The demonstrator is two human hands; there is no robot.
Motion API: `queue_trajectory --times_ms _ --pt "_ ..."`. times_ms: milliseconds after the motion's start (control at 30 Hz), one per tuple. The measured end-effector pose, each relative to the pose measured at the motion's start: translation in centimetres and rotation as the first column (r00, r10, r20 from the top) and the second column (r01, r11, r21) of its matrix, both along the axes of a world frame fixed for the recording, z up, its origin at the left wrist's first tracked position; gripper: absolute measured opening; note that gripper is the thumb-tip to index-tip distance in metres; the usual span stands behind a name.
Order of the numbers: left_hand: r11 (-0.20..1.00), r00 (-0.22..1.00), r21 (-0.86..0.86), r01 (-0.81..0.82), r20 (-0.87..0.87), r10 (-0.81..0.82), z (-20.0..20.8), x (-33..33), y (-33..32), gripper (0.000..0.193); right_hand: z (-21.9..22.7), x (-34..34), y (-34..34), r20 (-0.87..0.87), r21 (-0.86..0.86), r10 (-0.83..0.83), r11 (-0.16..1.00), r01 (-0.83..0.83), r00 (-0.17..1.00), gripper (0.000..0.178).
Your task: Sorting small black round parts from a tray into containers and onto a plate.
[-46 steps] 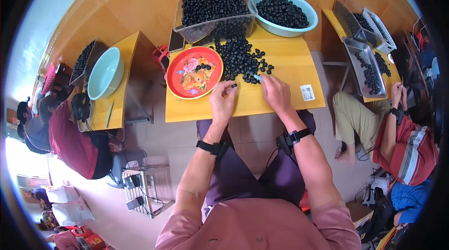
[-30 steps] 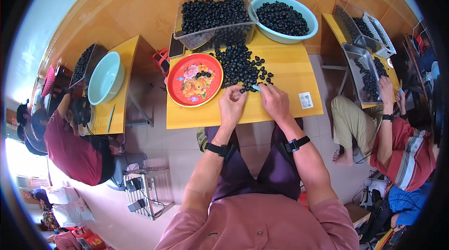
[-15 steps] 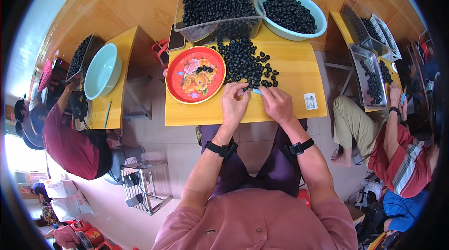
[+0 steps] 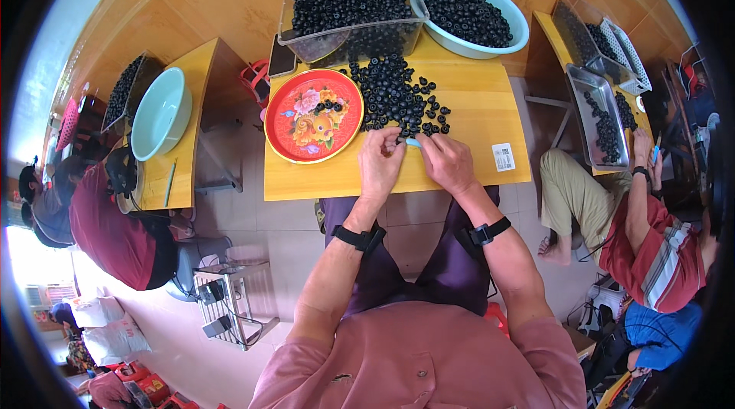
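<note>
On the yellow table [image 4: 321,183], my left hand [image 4: 380,165] pinches a small black round piece [image 4: 401,135], mostly covered by the fingers. Close beside it, my right hand [image 4: 449,164] is closed on a small light-blue tool [image 4: 414,142]. Its tip points toward the left fingertips, and the rest is hidden in the grip. Just beyond both hands lies a loose heap of black round pieces [image 4: 392,91], several with a ring or hole. To the left, a red round tray [image 4: 282,129] with a fish-and-flower picture carries a few of these pieces [image 4: 331,106].
A clear plastic bin [image 4: 287,14] and a light-blue basin [image 4: 514,7], both full of black pieces, stand at the back. A phone [image 4: 282,58] lies beside the bin, a white label [image 4: 503,157] at the right. Other people [image 4: 115,225] work at side tables.
The whole view has shifted slightly up and left. Both hands stay together at the table's front, and the light-blue tool shows a little further left between them. Tray and heap look unchanged.
</note>
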State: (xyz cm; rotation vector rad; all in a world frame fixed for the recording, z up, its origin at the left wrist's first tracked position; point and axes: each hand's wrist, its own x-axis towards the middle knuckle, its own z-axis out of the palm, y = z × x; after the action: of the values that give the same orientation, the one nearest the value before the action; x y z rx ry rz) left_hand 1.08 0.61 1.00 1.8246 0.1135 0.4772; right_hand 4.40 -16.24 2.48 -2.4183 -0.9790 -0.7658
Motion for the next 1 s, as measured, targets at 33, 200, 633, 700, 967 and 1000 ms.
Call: queue_trajectory --times_ms 33,200,633,700,967,1000 --pt "1.000 1.000 0.000 0.000 0.000 0.000 0.0 0.0 0.0 0.030 0.0 0.0 0.0 -0.005 0.000 -0.003 1.000 0.003 1.000 0.019" --pt "0.998 1.000 -0.062 0.023 -0.015 -0.024 -0.5 0.0 0.0 0.032 0.2 -0.2 0.1 -0.012 -0.007 -0.009 1.000 0.009 1.000 0.018" --pt "0.964 0.998 -0.262 0.051 -0.009 -0.056 -0.8 -0.1 -0.1 0.034 0.0 -0.1 -0.1 0.012 0.016 -0.046 0.999 0.046 0.999 0.023" --pt "0.984 0.998 -0.173 0.050 -0.020 -0.055 -0.2 -0.2 -0.3 0.035 0.1 -0.2 -0.2 0.018 0.009 -0.038 0.999 0.038 0.999 0.023" --pt "0.989 0.996 -0.137 0.055 -0.064 -0.064 0.3 -0.4 -0.1 0.037 0.1 -0.2 -0.1 0.007 0.008 -0.013 1.000 0.012 1.000 0.022" --pt "0.990 0.995 -0.131 0.056 -0.074 -0.067 0.4 -0.4 -0.1 0.036 0.1 -0.2 -0.1 0.004 0.006 -0.014 1.000 0.013 1.000 0.021"
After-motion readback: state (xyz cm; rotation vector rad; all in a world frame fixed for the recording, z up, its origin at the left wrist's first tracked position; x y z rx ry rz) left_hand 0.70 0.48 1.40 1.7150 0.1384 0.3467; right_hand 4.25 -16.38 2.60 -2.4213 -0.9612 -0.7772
